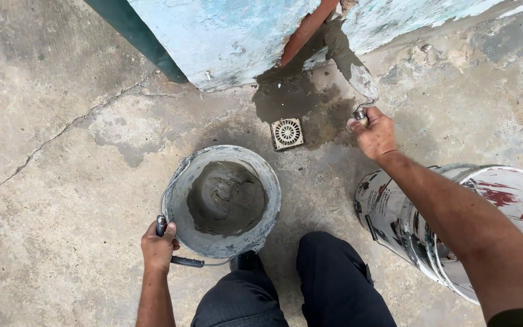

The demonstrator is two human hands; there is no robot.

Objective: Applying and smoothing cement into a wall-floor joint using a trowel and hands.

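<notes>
A grey bucket holding wet cement stands on the concrete floor in front of my knees. My left hand grips the bucket's wire handle at its near left side. My right hand is shut on the handle of a trowel, whose cement-smeared blade points up toward the foot of a pale blue wall. A square floor drain with a round grate lies between the bucket and the trowel, on a dark wet patch.
A white paint-stained bucket lies tilted at my right, under my right forearm. An orange pipe runs down the wall. A crack crosses the concrete floor at the left. My dark trousers fill the bottom middle.
</notes>
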